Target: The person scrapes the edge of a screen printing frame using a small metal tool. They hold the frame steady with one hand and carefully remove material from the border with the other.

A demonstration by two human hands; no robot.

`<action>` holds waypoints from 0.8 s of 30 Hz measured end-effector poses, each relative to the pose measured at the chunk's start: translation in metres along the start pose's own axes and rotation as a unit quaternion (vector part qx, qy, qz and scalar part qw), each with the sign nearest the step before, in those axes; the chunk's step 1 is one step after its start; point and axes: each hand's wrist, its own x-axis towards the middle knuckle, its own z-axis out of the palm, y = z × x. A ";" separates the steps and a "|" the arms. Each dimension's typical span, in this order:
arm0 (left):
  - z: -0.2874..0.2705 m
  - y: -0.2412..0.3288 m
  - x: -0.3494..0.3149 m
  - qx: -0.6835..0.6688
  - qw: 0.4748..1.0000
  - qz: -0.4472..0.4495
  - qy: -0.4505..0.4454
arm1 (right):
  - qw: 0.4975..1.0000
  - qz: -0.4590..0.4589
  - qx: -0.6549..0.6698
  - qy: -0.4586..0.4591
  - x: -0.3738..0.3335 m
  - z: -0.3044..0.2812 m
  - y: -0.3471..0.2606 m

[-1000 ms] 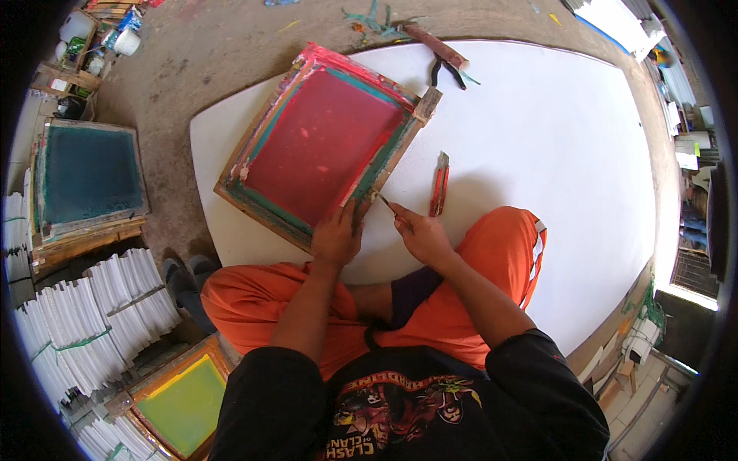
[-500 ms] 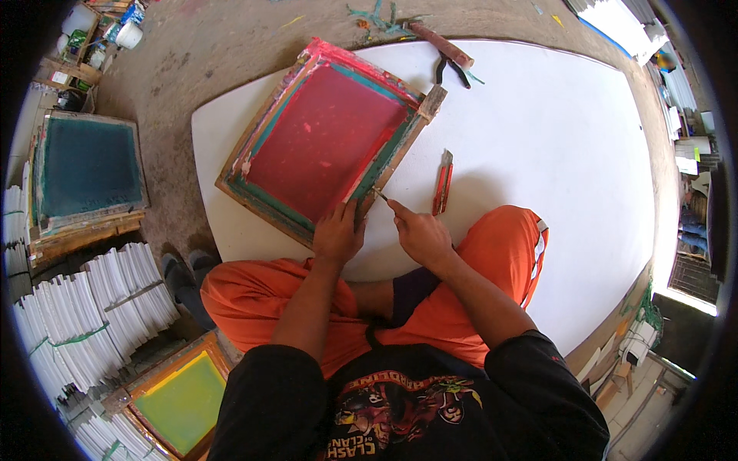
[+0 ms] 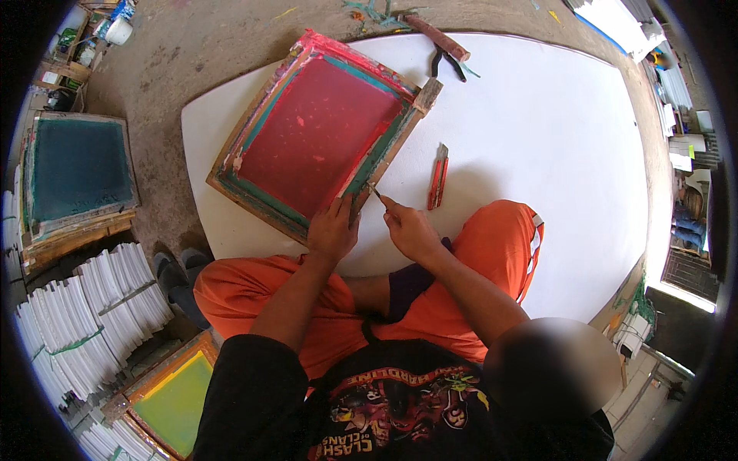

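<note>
A wooden screen-printing frame (image 3: pixel 361 190) with red mesh (image 3: pixel 311 134) and green and red paint along its borders lies tilted in front of me. My left hand (image 3: pixel 332 228) grips its near right corner, fingertips over the wood. In my right hand (image 3: pixel 409 230) is a thin pointed metal tool (image 3: pixel 375 192); its kind is too small to tell. Its tip touches the frame's right side, just beyond my left fingers. Right of the frame lies a red utility knife (image 3: pixel 438 178). A wood block (image 3: pixel 427 94) sits at the frame's far right corner.
Black-handled pliers (image 3: pixel 449 65) and a reddish-brown stick (image 3: pixel 437 38) lie at the far edge of the white board (image 3: pixel 553 154) under me. At left are a dark green screen (image 3: pixel 81 165), bundled white sheets (image 3: pixel 123 288) and a yellow-green screen (image 3: pixel 175 403).
The whole view has shifted slightly, moving the scene a little left and up. Both hands keep their places at the frame, the tool's tip still against its right side.
</note>
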 end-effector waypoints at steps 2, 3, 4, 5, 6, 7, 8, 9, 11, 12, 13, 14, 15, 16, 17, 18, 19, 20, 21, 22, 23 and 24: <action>0.000 0.000 -0.002 0.004 0.999 0.023 0.040 | 0.998 0.015 -0.063 -0.021 -0.004 -0.006 -0.008; 0.000 -0.001 -0.003 0.007 0.998 0.033 0.059 | 0.993 0.020 -0.112 -0.030 -0.006 -0.012 -0.016; 0.000 -0.002 -0.002 0.000 0.999 0.022 0.039 | 0.986 0.027 -0.161 -0.039 -0.008 -0.016 -0.022; 0.000 -0.002 0.000 -0.007 1.000 0.010 0.019 | 0.989 0.038 -0.138 -0.040 -0.009 -0.015 -0.026; -0.001 -0.001 0.003 -0.015 1.000 0.000 0.000 | 0.991 0.050 -0.117 -0.038 -0.008 -0.014 -0.032; -0.001 -0.001 0.003 -0.018 1.000 0.001 0.002 | 0.993 0.062 -0.095 -0.036 -0.007 -0.012 -0.037; -0.002 -0.001 0.002 -0.021 1.000 0.002 0.005 | 0.998 0.045 -0.047 -0.004 -0.005 -0.001 -0.031; -0.003 0.000 0.004 -0.023 1.000 0.006 0.007 | 0.999 0.028 0.001 0.030 -0.001 0.018 -0.016; 0.002 -0.002 0.004 -0.030 0.999 0.017 0.025 | 0.995 0.002 0.070 0.070 0.004 0.040 0.005; 0.001 -0.002 0.005 -0.033 0.999 0.024 0.034 | 0.993 -0.006 0.087 0.078 0.005 0.038 0.005; -0.001 -0.001 0.005 -0.026 0.999 0.022 0.031 | 0.991 -0.015 0.105 0.087 0.005 0.036 0.005; -0.002 0.000 0.006 -0.018 0.999 0.020 0.028 | 0.998 0.015 0.037 0.055 0.003 0.033 0.004; -0.003 0.000 0.003 -0.012 1.000 0.015 0.024 | 0.998 0.044 -0.032 0.018 -0.005 0.015 -0.016; -0.003 0.000 0.004 -0.007 1.000 0.016 0.022 | 0.992 0.072 -0.102 -0.015 -0.008 0.002 -0.027; -0.002 -0.001 0.004 -0.002 1.000 0.017 0.021 | 0.996 0.062 -0.065 0.005 -0.008 0.005 -0.024; -0.001 0.000 0.005 0.002 1.000 0.019 0.020 | 0.998 0.052 -0.028 0.025 -0.007 0.012 -0.014; -0.003 0.002 0.005 0.002 1.000 0.016 0.022 | 0.998 0.043 0.009 0.046 -0.005 0.020 -0.003; -0.004 0.005 0.005 0.002 1.000 0.013 0.024 | 0.996 0.018 0.057 0.065 -0.002 0.028 0.009; -0.005 0.007 0.005 0.002 1.000 0.010 0.025 | 0.991 -0.006 0.104 0.085 0.002 0.038 0.020; -0.005 0.006 0.005 0.000 1.000 0.012 0.023 | 0.982 -0.030 0.152 0.105 0.004 0.044 0.026; -0.004 0.004 0.005 -0.002 1.000 0.015 0.020 | 0.981 -0.027 0.159 0.104 0.004 0.050 0.032; -0.003 0.002 0.005 -0.004 1.000 0.015 0.019 | 0.981 -0.025 0.165 0.103 0.005 0.052 0.033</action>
